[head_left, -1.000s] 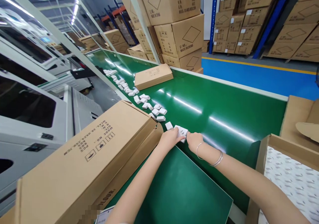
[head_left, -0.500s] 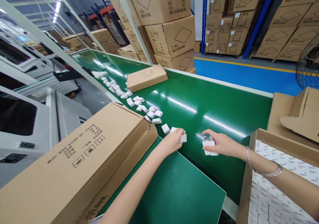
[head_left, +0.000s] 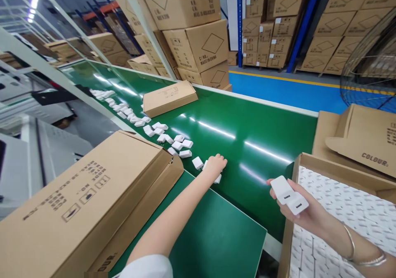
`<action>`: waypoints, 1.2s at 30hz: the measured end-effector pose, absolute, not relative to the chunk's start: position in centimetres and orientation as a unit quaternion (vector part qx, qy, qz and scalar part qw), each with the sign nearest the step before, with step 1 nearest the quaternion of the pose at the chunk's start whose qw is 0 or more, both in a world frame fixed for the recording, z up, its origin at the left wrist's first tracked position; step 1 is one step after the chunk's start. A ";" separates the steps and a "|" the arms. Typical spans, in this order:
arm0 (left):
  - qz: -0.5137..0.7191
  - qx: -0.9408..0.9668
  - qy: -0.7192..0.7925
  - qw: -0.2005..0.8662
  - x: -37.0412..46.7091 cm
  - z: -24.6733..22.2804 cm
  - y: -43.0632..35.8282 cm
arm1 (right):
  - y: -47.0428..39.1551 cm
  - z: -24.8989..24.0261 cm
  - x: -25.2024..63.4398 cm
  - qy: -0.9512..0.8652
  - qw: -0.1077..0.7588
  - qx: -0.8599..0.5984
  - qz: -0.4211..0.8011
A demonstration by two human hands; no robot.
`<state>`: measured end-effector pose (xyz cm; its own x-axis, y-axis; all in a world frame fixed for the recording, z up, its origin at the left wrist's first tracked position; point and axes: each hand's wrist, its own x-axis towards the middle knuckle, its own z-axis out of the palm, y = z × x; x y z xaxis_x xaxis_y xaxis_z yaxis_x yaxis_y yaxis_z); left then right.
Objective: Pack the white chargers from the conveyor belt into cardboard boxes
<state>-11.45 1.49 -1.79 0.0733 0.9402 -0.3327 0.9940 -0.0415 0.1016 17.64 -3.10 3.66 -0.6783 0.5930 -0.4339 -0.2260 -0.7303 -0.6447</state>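
Observation:
Two white chargers [head_left: 289,195] rest side by side in my right hand [head_left: 305,216], their port ends facing me, beside the near right carton. My left hand [head_left: 217,165] is curled down over white chargers [head_left: 218,179] on the green conveyor belt [head_left: 235,117]; its fingertips are partly hidden, and one charger shows under the palm. Just left of that hand lies a loose charger [head_left: 197,163]. Several more chargers [head_left: 159,131] trail away along the belt's left side. The open carton [head_left: 287,228] at the right holds rows of white pieces [head_left: 321,228].
A long closed carton [head_left: 77,199] lies at the lower left beside a green board [head_left: 198,228]. On the belt sits a flat carton [head_left: 170,97]. Behind the belt stand stacked cartons [head_left: 198,47]. An open-flapped carton [head_left: 361,142] and a fan [head_left: 368,63] are at the right.
My right hand has moved right and down towards the open carton and turned, so the chargers' port ends now show. My left hand has stayed over the belt chargers. The view has shifted right.

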 end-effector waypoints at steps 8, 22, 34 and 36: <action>0.282 0.516 0.598 0.545 -5.7 1.8 -2.1 | -5.7 4.8 19.1 -0.113 0.351 -0.344 0.864; 0.344 0.546 0.374 0.666 5.3 5.9 -1.2 | -1.0 5.4 29.5 -0.607 0.323 -0.557 0.466; 0.048 0.909 0.411 0.051 13.9 -0.5 9.1 | 4.9 -0.8 33.2 -0.822 0.108 -0.555 0.062; 0.044 0.916 0.396 0.040 13.7 -0.6 9.0 | 4.8 -0.7 33.1 -0.823 0.105 -0.555 0.063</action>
<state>13.72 8.98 -0.64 0.6830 0.7288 0.0483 0.7217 -0.6836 0.1085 33.15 4.76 -0.69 -0.3629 0.9262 0.1023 0.8996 0.3769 -0.2208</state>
